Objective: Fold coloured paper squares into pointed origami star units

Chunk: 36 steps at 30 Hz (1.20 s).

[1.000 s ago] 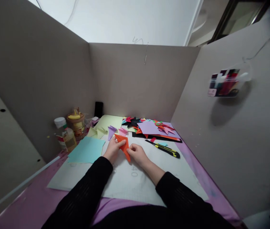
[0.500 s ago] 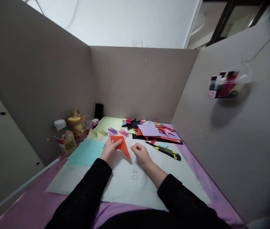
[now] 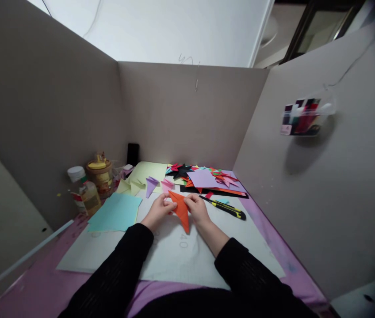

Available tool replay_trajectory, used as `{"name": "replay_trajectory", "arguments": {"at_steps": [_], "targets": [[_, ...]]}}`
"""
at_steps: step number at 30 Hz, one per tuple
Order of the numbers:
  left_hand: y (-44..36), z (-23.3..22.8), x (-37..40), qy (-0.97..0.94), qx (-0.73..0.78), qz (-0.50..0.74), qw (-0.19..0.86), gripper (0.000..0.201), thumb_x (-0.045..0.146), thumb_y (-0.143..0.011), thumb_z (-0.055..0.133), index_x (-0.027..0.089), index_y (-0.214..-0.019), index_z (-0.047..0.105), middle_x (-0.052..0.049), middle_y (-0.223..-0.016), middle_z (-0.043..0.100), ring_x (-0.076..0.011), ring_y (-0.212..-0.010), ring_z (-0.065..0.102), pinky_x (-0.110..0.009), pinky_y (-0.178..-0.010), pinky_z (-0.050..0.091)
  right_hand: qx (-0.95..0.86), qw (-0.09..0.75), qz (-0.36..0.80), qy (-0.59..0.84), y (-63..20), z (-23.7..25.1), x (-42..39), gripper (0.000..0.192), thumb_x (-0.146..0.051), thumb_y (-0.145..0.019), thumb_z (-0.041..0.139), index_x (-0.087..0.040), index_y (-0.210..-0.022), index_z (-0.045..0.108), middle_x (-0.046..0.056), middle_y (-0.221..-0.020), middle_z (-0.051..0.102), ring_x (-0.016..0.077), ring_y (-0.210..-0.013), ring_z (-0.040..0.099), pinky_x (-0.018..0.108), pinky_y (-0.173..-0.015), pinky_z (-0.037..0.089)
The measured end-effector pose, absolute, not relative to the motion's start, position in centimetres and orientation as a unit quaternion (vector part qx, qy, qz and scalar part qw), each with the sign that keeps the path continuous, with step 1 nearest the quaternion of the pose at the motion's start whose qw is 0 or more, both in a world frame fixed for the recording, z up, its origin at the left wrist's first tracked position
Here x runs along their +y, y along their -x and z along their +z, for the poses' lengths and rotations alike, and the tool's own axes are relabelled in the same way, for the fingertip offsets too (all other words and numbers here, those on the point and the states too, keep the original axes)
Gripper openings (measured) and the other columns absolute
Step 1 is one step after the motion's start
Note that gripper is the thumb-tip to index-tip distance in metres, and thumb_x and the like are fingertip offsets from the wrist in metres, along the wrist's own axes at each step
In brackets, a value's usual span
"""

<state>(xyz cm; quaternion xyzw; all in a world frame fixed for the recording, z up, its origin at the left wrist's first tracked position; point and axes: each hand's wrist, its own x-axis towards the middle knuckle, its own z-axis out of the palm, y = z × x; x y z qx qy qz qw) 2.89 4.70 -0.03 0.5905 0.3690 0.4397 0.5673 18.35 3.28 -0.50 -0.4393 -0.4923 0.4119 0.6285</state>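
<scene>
A folded piece of orange paper (image 3: 182,213) hangs between my two hands over the white board, its long point toward me. My left hand (image 3: 159,209) pinches its left edge. On the opposite edge, near the top, the fingers of my right hand (image 3: 198,208) are closed on the same paper. Just beyond my hands lie a purple folded paper piece (image 3: 151,185) and a pink one (image 3: 167,185). Light blue paper sheets (image 3: 116,212) rest to the left of my left hand. A yellow and black utility knife (image 3: 225,208) lies to the right of my right hand.
The white board (image 3: 108,256) covers much of the pink tabletop (image 3: 38,282). Colourful folded stars and sheets (image 3: 204,179) are piled at the back. A bottle (image 3: 86,194) and a brown tub (image 3: 100,176) stand at left, a dark phone (image 3: 133,154) behind them. Grey panels (image 3: 187,115) enclose three sides.
My right hand, apart from the paper before, has come in and taken its right edge. The orange paper has moved slightly right and turned so its point faces me more directly.
</scene>
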Motion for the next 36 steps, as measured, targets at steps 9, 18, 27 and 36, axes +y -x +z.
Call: {"name": "replay_trajectory", "arguments": {"at_steps": [9, 18, 27, 36], "targets": [[-1.7, 1.1, 4.7, -0.546, 0.403, 0.45, 0.581, 0.056, 0.037, -0.067, 0.071, 0.016, -0.111, 0.046, -0.008, -0.079, 0.068, -0.0208, -0.079, 0.066, -0.024, -0.059, 0.042, -0.394, 0.667, 0.459, 0.436, -19.8, -0.6, 4.4, 0.02, -0.029, -0.061, 0.061, -0.019, -0.055, 0.045, -0.008, -0.046, 0.038, 0.0067, -0.042, 0.027, 0.022, -0.042, 0.018], [-1.8, 0.1, 5.2, -0.521, 0.382, 0.489, 0.586, 0.032, 0.04, -0.067, 0.069, 0.015, -0.083, 0.056, -0.004, -0.074, 0.064, -0.0137, -0.066, 0.061, -0.021, -0.054, 0.04, -0.529, 0.548, 0.493, 0.421, -19.9, -0.4, 3.7, 0.018, -0.026, -0.065, 0.059, -0.017, -0.052, 0.05, -0.007, -0.043, 0.04, 0.0068, -0.042, 0.031, 0.022, -0.043, 0.02], [-2.1, 0.1, 5.0, -0.539, 0.375, 0.47, 0.589, 0.025, 0.038, -0.066, 0.067, 0.015, -0.068, 0.057, 0.001, -0.061, 0.058, -0.0097, -0.053, 0.053, -0.02, -0.048, 0.034, -0.567, 0.505, 0.482, 0.438, -18.7, 0.3, 2.8, 0.016, -0.026, -0.061, 0.059, -0.017, -0.053, 0.049, -0.005, -0.05, 0.044, 0.0087, -0.049, 0.036, 0.022, -0.048, 0.027], [-0.9, 0.3, 6.0, -0.486, 0.435, 0.488, 0.58, 0.035, 0.046, -0.068, 0.066, 0.014, -0.08, 0.061, -0.007, -0.079, 0.065, -0.0157, -0.072, 0.062, -0.019, -0.053, 0.038, -0.534, 0.519, 0.504, 0.437, -19.4, 0.5, 3.2, 0.016, -0.021, -0.058, 0.057, -0.018, -0.048, 0.045, -0.007, -0.042, 0.039, 0.0065, -0.042, 0.029, 0.022, -0.044, 0.021]]}}
